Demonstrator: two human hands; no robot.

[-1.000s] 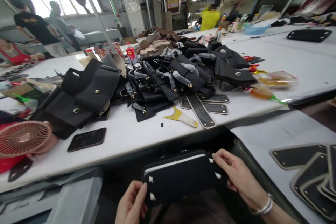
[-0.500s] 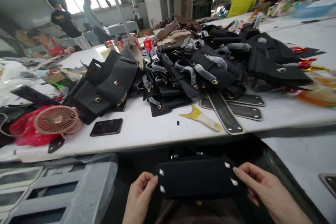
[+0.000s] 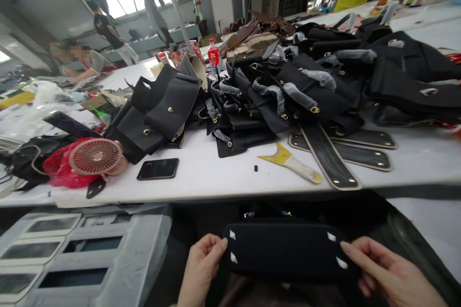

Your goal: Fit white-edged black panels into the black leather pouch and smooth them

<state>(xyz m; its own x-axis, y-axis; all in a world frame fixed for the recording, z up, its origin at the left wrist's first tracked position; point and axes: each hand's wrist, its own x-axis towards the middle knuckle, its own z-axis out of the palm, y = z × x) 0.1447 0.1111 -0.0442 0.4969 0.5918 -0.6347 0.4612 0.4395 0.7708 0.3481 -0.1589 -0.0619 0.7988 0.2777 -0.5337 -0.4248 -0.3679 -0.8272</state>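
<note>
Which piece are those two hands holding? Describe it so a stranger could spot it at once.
Find the long white table with its heap of black bags, then look below its near edge in the picture. There, between the left hand and the right hand, is a black piece with rounded corners. Unlike the pale-edged strips on the table, it bears white patches, two near each end.

Left fingers, bare and slender, right fingers bare too, left wrist uncovered as well!
</note>
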